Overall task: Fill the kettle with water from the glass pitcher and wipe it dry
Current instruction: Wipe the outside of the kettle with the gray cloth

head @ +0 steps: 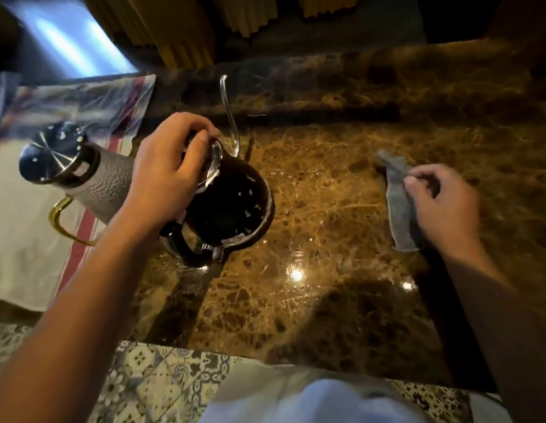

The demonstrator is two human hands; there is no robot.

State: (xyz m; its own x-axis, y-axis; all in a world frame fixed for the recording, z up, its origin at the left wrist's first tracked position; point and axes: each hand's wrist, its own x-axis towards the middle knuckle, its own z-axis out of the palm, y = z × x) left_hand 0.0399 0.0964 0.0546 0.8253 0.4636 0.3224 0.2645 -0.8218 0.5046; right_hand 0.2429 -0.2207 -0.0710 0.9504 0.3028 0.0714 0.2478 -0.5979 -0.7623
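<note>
Head view gives me the left hand (171, 166) clamped on the lid (212, 161) atop the black kettle (232, 206), right hand (442, 199) fingers pinching the grey cloth (398, 206) on the marble counter (326, 209).

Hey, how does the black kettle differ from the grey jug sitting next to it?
The kettle is glossy black with a thin gooseneck spout; the grey jug has a dimpled, matte body and no thin spout showing. The kettle's handle is black, the jug's is gold. The left hand grips the kettle's lid; nothing touches the jug. The kettle stands on bare marble, the jug on a striped cloth. Both have a handle.
</note>
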